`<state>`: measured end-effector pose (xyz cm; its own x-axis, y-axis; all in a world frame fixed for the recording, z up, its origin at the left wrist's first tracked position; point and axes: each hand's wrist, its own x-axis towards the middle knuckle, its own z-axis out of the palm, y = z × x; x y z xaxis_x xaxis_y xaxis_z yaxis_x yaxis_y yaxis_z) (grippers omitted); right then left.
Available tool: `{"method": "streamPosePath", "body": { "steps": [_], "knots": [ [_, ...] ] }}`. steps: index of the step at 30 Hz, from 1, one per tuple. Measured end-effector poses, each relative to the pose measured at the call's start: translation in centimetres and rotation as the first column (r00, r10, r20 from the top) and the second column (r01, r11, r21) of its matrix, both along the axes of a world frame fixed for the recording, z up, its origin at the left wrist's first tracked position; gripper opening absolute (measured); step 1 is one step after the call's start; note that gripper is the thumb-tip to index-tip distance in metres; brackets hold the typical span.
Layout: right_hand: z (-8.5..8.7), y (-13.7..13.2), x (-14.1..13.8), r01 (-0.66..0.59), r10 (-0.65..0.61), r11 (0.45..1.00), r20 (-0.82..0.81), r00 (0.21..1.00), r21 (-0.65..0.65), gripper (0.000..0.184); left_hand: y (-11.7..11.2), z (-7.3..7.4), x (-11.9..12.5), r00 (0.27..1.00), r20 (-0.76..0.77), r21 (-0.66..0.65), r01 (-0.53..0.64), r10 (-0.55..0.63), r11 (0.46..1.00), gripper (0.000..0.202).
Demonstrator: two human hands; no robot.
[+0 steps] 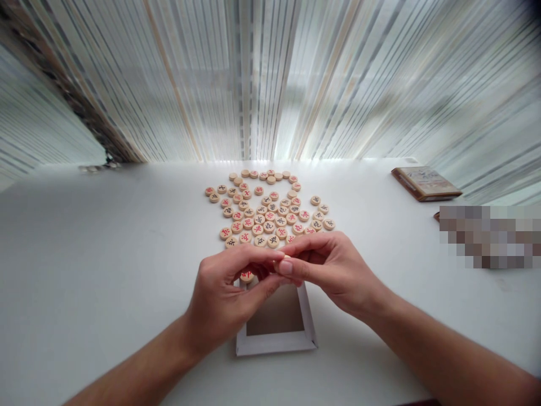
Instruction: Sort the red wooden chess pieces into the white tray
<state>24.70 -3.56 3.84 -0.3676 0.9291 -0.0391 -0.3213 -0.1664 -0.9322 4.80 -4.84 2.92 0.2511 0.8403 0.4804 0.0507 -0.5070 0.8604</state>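
Several round wooden game pieces point(270, 211) with red or black characters lie spread on the white table point(105, 254). My left hand point(228, 296) and my right hand point(329, 268) meet above a small open white cardboard box point(276, 332). Both hands are closed in a pinch round a small stack of wooden pieces point(285, 260) held between the fingertips. One red-marked piece point(247, 276) shows under my left fingers, at the box's far edge; whether it lies inside I cannot tell.
A brown box lid point(425, 183) with a picture lies at the table's far right. A blurred-out patch point(490, 237) sits beside it. Striped sheer curtains point(270, 79) hang behind the table's far edge.
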Motion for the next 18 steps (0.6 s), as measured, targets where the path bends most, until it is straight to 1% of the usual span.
{"method": "streamPosePath", "body": {
  "steps": [2,5,10,14,18],
  "knots": [
    [-0.22,0.09,0.2,-0.018,0.018,0.999,0.01,1.0,0.034,0.02,-0.02,-0.04,0.04,0.998,0.049,-0.061,0.033,-0.03,0.998,0.029],
    [-0.37,0.16,0.27,-0.014,0.015,0.998,-0.011,1.0,0.062,0.025,-0.06,-0.09,0.09,0.993,0.104,-0.126,0.061,-0.048,0.99,0.026],
    [-0.11,-0.02,-0.13,0.021,-0.019,0.998,-0.03,0.999,0.058,0.033,0.03,-0.17,-0.01,0.991,0.133,-0.167,0.035,-0.012,0.985,0.021],
    [0.02,-0.19,-0.24,0.04,-0.038,0.996,-0.033,0.999,0.081,0.031,0.06,0.0,-0.11,0.991,0.135,-0.208,0.033,-0.005,0.978,0.015],
    [-0.11,-0.11,-0.16,0.042,-0.041,0.998,-0.02,0.999,0.056,0.031,0.05,0.29,-0.05,0.987,0.157,-0.256,0.054,-0.014,0.965,0.014]
  ]
}}
